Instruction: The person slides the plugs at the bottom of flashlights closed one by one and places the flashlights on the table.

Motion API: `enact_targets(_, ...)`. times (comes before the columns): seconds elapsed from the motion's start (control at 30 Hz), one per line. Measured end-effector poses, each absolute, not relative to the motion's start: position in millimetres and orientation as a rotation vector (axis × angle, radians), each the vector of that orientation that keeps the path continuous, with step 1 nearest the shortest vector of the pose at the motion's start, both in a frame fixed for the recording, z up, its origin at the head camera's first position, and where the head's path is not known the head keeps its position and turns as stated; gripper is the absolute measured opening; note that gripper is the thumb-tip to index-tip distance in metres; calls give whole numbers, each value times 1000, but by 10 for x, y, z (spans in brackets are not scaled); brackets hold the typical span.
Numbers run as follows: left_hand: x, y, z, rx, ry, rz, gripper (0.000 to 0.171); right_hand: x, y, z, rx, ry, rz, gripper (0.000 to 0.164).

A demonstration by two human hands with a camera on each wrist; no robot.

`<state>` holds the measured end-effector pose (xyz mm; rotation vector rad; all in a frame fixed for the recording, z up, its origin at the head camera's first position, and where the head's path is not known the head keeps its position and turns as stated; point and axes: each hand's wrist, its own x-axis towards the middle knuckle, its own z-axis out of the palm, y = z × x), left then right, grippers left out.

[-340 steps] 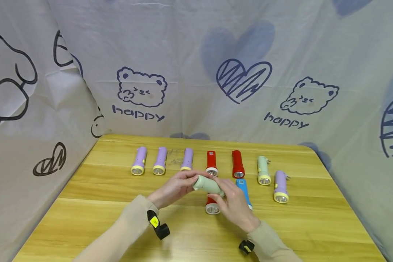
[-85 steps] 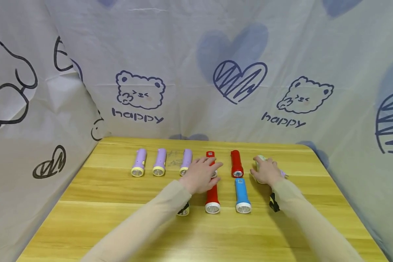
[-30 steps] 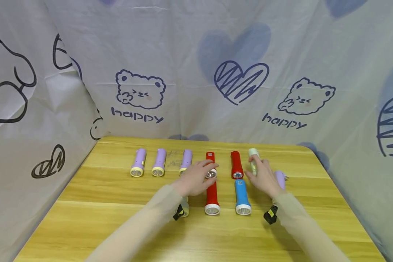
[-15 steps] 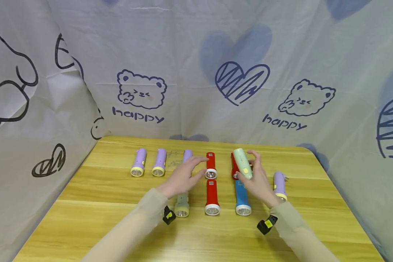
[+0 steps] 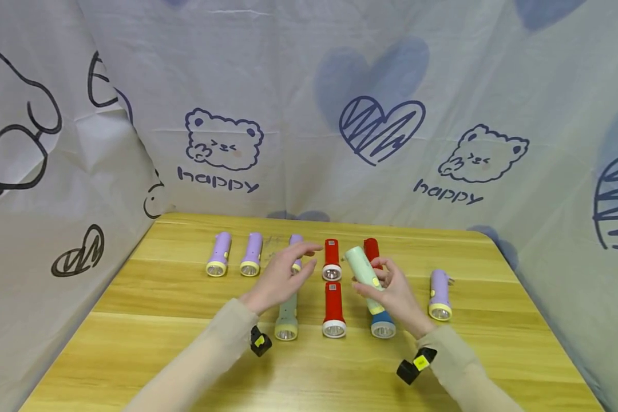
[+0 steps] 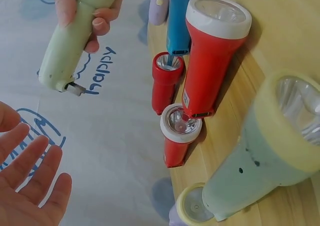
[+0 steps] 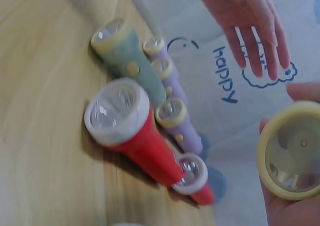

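Observation:
My right hand (image 5: pixel 399 297) grips a pale green flashlight (image 5: pixel 361 268) around its body, in the air over a blue flashlight (image 5: pixel 383 328) and a dark red flashlight (image 5: pixel 371 249). Small metal prongs (image 6: pixel 76 88) stick out near its tail in the left wrist view. Its yellow-rimmed lens (image 7: pixel 295 151) faces the right wrist camera. My left hand (image 5: pixel 279 279) hovers with fingers spread, holding nothing, and partly covers a purple flashlight (image 5: pixel 296 266) and another green flashlight (image 5: pixel 288 317) lying on the table.
Two more purple flashlights (image 5: pixel 219 252) lie in the back row at left. Two red flashlights with white heads (image 5: pixel 333 306) lie in the middle, one behind the other. One purple flashlight (image 5: pixel 439 292) lies at right. A printed cloth (image 5: pixel 298 126) hangs behind the wooden table (image 5: pixel 185 320).
The right hand has lifted the green flashlight from the right end of the back row and carried it left and nearer. The left hand has drawn back leftward from above the red flashlights.

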<state>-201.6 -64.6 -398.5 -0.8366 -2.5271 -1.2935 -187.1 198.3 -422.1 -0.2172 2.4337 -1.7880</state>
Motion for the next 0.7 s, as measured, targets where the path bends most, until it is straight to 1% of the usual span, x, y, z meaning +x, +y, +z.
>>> enact_targets(0.17, -1995, -646, -3964, -849, -2512, -1314, 35, -1854, 1937, -4248, -285, 2177, -1909, 44)
enact_targets(0.37, -1975, -596, -3908, -846, -2555, -1443, 36, -1828, 1871, -4297, -392, 1884, -2037, 23)
enact_targets(0.7, -1973, -465, -3888, -890, -2610, -1630, 38, -1786, 1801, -4347, -478, 1785, -1983, 20)
